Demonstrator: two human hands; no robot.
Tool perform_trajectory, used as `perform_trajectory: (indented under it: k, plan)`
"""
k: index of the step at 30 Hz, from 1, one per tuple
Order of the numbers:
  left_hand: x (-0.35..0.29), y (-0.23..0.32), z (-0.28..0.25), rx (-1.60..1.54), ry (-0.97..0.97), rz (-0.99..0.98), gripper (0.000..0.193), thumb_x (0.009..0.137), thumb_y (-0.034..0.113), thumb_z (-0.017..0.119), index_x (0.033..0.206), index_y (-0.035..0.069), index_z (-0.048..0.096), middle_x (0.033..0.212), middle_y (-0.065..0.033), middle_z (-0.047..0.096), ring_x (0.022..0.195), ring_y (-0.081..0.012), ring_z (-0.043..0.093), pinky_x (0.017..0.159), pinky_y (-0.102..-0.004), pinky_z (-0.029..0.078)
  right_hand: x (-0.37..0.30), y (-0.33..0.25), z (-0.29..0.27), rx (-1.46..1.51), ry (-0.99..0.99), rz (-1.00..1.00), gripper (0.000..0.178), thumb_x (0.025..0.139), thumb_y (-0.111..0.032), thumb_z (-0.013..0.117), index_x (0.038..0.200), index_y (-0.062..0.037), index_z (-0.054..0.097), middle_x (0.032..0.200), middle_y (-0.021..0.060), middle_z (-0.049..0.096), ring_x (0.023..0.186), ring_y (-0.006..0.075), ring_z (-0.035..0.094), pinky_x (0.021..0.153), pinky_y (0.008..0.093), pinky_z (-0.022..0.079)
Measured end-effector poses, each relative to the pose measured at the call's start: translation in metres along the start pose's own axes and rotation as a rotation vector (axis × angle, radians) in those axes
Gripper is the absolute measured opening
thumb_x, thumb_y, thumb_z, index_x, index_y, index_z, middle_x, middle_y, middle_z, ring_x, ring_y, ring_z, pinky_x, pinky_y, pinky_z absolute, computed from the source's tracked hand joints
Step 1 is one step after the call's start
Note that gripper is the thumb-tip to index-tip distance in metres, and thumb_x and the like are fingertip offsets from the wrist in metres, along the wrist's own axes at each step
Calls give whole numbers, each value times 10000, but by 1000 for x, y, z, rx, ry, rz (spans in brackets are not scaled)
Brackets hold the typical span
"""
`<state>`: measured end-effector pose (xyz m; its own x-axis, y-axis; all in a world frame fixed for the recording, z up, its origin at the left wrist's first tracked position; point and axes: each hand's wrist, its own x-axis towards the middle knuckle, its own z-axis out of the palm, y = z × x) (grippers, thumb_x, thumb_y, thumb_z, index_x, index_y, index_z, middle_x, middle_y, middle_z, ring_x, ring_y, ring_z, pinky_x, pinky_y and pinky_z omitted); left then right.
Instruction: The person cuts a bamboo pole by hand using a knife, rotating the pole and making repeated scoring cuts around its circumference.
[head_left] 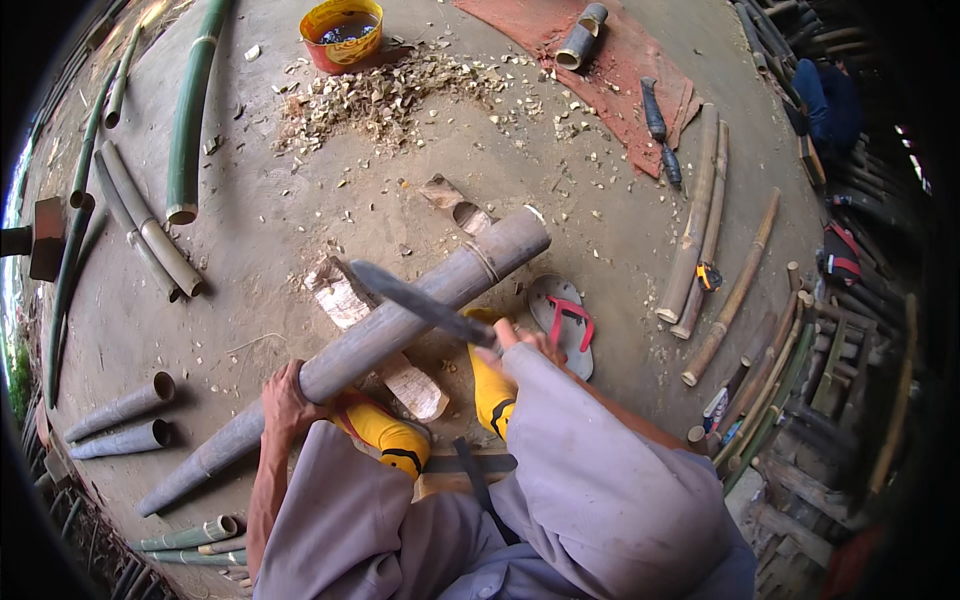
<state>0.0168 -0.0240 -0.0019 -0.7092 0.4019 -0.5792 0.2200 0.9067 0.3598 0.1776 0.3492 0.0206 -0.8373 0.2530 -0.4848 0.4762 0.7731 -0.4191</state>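
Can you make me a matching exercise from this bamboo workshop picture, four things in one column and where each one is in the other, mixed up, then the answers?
Things:
1. long grey bamboo pole
2. big knife
3. yellow and red tub
4. sandal with red straps

Places:
A. top of the picture, beside the wood chips
B. on the floor by the right hand
C. gripped by the left hand, resting on a wooden block
D. held in the right hand, blade across the pole

Pairs: 1-C, 2-D, 3-A, 4-B
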Motion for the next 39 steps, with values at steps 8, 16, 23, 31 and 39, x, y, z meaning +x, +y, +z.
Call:
perform_trajectory:
  k: [8, 16, 23, 31, 39]
  plan:
    - [-8, -5, 33, 155, 335, 100, 723, 498, 294, 809, 1151, 101, 567, 1031, -118, 641, 1008, -332, 600, 884, -439, 451, -8, 26, -18, 196, 133, 18, 414, 971, -425, 542, 1015, -15, 505, 717, 265, 635, 707, 460, 648, 578, 502, 504]
    - [10, 28, 0, -14, 73, 90, 631, 488, 303, 794, 1045, 56, 632, 945, -184, 679, 906, -384, 656, 804, -459, 512, 15, 16, -21, 325, 226, 152, 418, 949, -425, 570, 1007, -17, 500, 697, 276, 617, 721, 480, 638, 596, 526, 488]
    - [18, 35, -7, -25, -53, 67, 654, 468, 323, 795, 1045, 53, 647, 926, -195, 692, 878, -378, 674, 790, -445, 529, 34, 49, -36, 522, 398, 292, 446, 962, -434, 550, 967, 11, 525, 704, 263, 618, 673, 454, 634, 575, 518, 470]
    - [6, 31, 31, 174, 309, 64, 778, 461, 332, 859, 1154, 88, 602, 1028, -162, 669, 997, -364, 638, 868, -438, 498, 25, 29, -30, 187, 297, 67, 453, 960, -443, 556, 977, 7, 502, 708, 279, 623, 665, 461, 638, 540, 527, 486]
    - [15, 32, 15, 65, 154, 120, 759, 473, 349, 861, 1140, 93, 606, 1014, -167, 663, 990, -374, 630, 854, -461, 497, 32, 42, -50, 314, 403, 197, 469, 966, -462, 528, 995, 7, 535, 732, 301, 633, 716, 487, 648, 580, 535, 495]
